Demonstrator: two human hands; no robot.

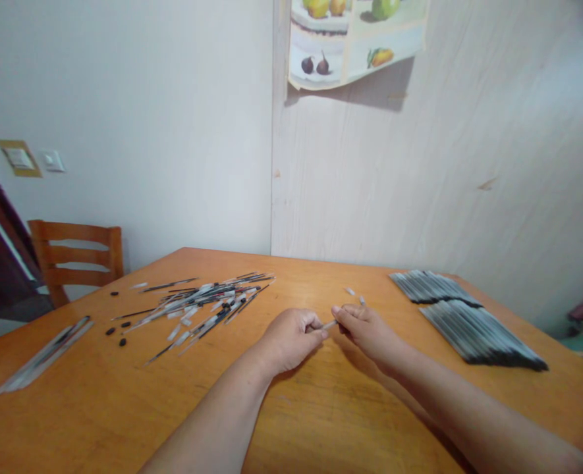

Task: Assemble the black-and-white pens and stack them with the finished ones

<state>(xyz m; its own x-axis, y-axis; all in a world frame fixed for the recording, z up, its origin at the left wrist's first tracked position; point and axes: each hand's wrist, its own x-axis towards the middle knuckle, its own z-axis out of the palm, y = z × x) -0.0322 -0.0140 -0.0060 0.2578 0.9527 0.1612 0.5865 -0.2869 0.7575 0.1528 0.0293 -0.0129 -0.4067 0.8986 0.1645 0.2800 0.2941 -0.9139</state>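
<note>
Near the middle of the table, my left hand point(296, 337) and my right hand point(365, 329) are both closed on one slim pen point(329, 325). Only a short pale stretch of it shows between them; the fingers hide both ends. A small translucent tip point(361, 301) shows just beyond my right fingers, and I cannot tell if it is held or lies on the table. Behind it is a small clear piece point(350, 291). To the left of my left hand lies a loose heap of pen parts point(207, 303): dark thin refills, translucent caps and black bits.
Two rows of pens, a back row point(432, 287) and a front row point(483, 332), lie side by side on the right. Clear tubes point(44, 359) and several black plugs point(122, 342) are at the left. A wooden chair point(81, 253) stands beyond the table point(321, 421).
</note>
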